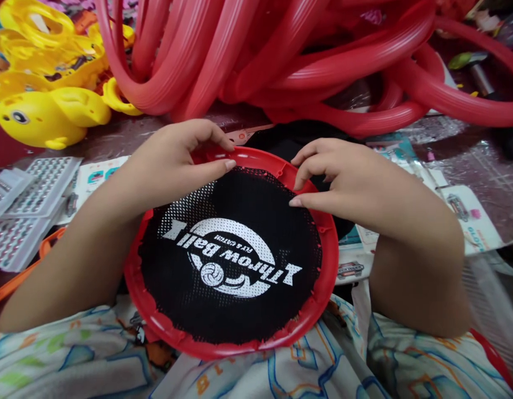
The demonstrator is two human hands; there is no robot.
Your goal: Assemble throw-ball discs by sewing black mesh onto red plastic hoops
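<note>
A round disc with black mesh (240, 221) inside a red plastic rim (328, 266) leans against my lap. White lettering on the mesh reads "Throw Ball" and is upside down to me. My left hand (185, 158) grips the far left part of the rim, thumb on the mesh edge and fingers over the outside. At the far right part, my right hand (329, 174) has its thumb and bent fingers around the rim, at the mesh edge. The mesh border looks uneven along the rim. Black fabric (281, 136) lies just behind the disc.
Large red plastic rings (306, 66) are piled across the back. Yellow plastic parts, among them a duck-like toy (44, 116), sit at the back left. Clear trays of small beads (44, 185) lie at the left. Printed cards (468, 216) are at the right.
</note>
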